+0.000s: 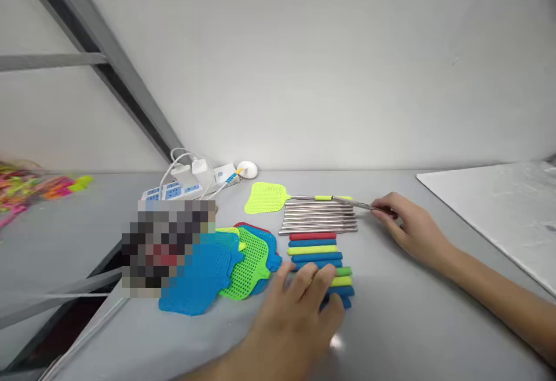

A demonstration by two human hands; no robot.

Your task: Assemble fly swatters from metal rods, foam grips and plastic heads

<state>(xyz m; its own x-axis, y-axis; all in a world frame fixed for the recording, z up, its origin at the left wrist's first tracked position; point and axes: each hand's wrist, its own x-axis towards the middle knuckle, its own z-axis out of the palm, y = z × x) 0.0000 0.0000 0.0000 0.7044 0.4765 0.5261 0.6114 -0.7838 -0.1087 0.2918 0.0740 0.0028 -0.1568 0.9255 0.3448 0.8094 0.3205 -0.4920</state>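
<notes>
My right hand [410, 227] pinches a thin silver metal tool [354, 202], whose exact kind I cannot make out. Its far tip meets the yellow-green sleeve on the shaft of a yellow-green fly swatter [266, 197]. My left hand [299, 311], fingers bent and apart, is over a row of coloured handle tubes [313, 249] in red, blue, yellow and green; it covers some of them. Several silver metal rods [319, 219] lie side by side beyond the tubes. Left of my left hand, blue, green, yellow and red fly swatter heads [247, 262] overlap in a pile.
A white power strip [176, 191] with plugs and cables stands at the back left, near a round white object [247, 169]. Colourful strands [39, 190] lie far left. A white board [495, 207] lies at the right. A pixelated patch hides part of the left side.
</notes>
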